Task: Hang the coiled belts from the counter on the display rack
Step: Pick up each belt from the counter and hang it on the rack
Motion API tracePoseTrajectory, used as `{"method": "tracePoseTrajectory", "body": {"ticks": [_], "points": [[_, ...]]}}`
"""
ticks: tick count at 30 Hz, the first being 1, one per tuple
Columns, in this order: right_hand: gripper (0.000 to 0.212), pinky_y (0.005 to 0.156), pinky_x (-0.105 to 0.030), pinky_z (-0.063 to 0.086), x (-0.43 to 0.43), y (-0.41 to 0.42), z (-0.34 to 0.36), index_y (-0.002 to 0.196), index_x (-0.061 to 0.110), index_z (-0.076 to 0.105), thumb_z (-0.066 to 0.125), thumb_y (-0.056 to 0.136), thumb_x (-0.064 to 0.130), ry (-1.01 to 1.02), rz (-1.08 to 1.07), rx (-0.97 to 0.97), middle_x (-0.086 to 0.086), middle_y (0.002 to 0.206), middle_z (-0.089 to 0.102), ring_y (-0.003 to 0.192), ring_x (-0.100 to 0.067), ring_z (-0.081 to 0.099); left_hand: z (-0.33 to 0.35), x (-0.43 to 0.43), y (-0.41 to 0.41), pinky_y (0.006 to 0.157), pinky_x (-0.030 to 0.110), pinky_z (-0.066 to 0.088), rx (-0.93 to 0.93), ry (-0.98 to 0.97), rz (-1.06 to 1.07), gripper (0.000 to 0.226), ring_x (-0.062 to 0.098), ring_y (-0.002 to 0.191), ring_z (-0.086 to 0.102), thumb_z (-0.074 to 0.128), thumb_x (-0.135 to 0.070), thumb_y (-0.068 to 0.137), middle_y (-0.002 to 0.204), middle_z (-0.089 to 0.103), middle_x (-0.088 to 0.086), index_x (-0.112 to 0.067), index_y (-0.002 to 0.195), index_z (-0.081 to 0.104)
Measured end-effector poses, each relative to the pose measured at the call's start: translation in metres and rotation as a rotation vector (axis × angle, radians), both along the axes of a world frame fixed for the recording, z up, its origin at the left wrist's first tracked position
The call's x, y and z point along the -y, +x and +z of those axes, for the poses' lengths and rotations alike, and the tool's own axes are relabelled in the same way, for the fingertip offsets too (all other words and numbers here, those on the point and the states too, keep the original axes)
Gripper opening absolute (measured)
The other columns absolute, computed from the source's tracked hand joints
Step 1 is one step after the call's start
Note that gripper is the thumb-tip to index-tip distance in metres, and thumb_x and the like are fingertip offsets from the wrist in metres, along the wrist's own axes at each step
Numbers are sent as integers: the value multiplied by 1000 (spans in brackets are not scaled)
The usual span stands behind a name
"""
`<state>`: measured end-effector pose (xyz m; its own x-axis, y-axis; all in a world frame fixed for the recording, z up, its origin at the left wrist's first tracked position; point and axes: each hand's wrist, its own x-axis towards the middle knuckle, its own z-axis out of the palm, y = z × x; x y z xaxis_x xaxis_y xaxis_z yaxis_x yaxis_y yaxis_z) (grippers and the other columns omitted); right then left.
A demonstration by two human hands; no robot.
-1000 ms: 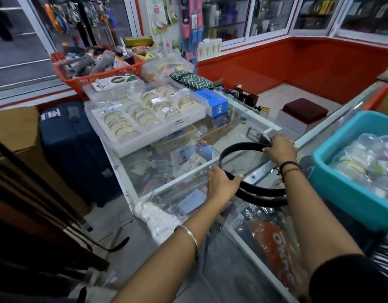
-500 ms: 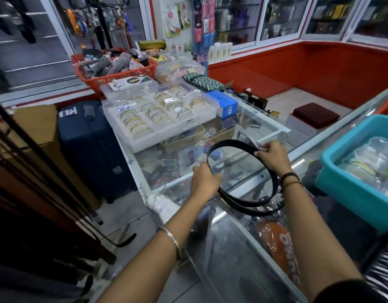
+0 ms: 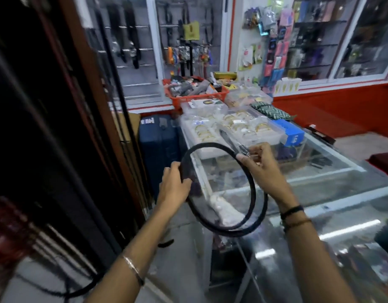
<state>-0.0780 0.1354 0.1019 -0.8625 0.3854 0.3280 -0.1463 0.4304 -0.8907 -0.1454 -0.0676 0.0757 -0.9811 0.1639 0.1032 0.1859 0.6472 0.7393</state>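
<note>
The coiled belt is held in the air in front of the person, above the near edge of the glass bench. The left hand has its fingers clamped on the left arc of the coil, which keeps the loops from springing open. The right hand pinches the buckle end at the top right, presumably to free it for hooking. The display rack of hanging dark belts stands close at the left.
</note>
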Motion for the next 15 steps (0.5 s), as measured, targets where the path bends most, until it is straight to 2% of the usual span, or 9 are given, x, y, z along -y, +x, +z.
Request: {"method": "tracePoseTrajectory", "body": {"ticks": [2,5,8,10,12,13,15], "points": [[24,55,-8,42,45,-5,18,98,10,40,61,91,18,-30,75,-82,7,76,48,60,4,52,12,31,5,80,35,41,-67,-20,31,37,24,92,50,53,-15,90,114,48,8,-19,125,44],[23,65,-10,44,99,-12,39,101,14,45,53,85,29,-118,217,-179,8,86,54,68,7,53,33,73,17,90,39,41,-183,-55,52,44,28,107,53,52,-15,92,121,46,8,-20,133,39],[19,72,-10,48,145,-19,60,105,20,48,57,90,13,-246,377,-270,5,92,64,78,4,61,47,118,22,90,41,44,-348,-110,88,48,28,109,55,51,-12,92,121,47,7,-19,137,37],[27,76,-14,52,172,-20,74,110,23,49,60,90,9,-294,438,-322,6,95,68,84,-2,64,58,141,24,83,32,46,-383,-72,98,43,22,101,57,46,-10,93,114,49,2,-25,134,41],[32,80,-15,53,199,-21,89,117,21,49,58,90,6,-351,482,-390,6,101,67,91,-3,64,82,159,27,69,18,48,-354,220,118,34,13,85,62,43,-10,96,101,57,-2,-38,113,53],[34,80,-12,51,210,-22,96,118,21,50,57,90,4,-380,495,-430,5,103,65,93,0,64,99,166,31,68,14,51,-358,413,120,30,9,80,66,44,-12,98,97,63,0,-38,103,57],[35,80,-7,48,231,-24,111,119,20,51,57,90,2,-421,504,-507,4,107,62,93,7,62,134,175,43,79,17,55,-413,683,76,18,9,85,71,46,-19,97,98,71,6,-25,104,62]]}}
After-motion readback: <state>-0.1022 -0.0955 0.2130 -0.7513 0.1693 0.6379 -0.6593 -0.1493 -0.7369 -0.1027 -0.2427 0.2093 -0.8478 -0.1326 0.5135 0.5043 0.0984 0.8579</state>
